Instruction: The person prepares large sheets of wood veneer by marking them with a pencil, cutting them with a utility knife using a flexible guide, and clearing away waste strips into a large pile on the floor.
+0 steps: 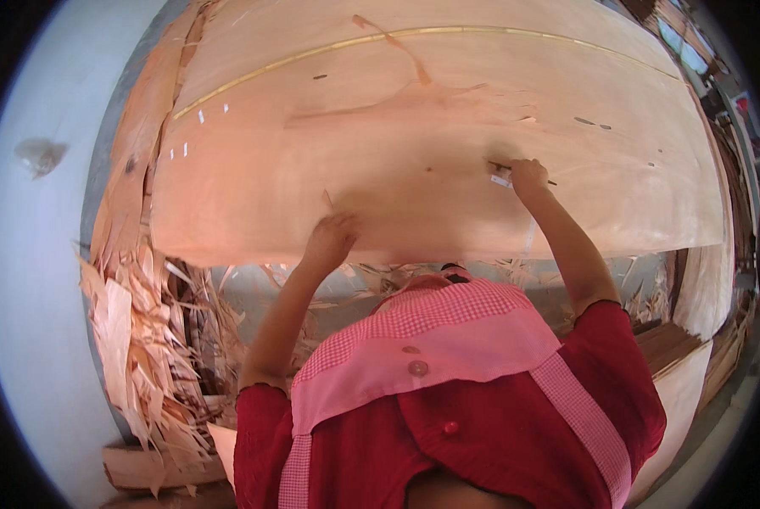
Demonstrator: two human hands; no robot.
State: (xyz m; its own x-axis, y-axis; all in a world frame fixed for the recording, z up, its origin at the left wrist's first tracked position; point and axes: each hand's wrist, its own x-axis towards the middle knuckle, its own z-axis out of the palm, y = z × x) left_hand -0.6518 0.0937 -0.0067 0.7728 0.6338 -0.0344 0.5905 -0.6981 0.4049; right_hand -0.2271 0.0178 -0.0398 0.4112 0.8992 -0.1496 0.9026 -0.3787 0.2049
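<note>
A large sheet of pale orange wood veneer (pixel 380 178) lies across the work surface in front of me. My right hand (pixel 530 176) is closed around a thin dark tool (pixel 500 164), knife-like in shape, low over the sheet. Just under the tool is a small white strip (pixel 500 181). My left hand (pixel 336 233) is above the near part of the sheet, its fingers drawn together. Close to its fingertips stands a thin sliver (pixel 327 200); whether the fingers grip it I cannot tell.
A long yellowish strip (pixel 461 30) runs across the far part of the sheet. Torn veneer scraps (pixel 134 339) pile up at the left, below the sheet's edge. Small white tape pieces (pixel 201 117) lie at the far left. Brown boards (pixel 664 348) are stacked at the right.
</note>
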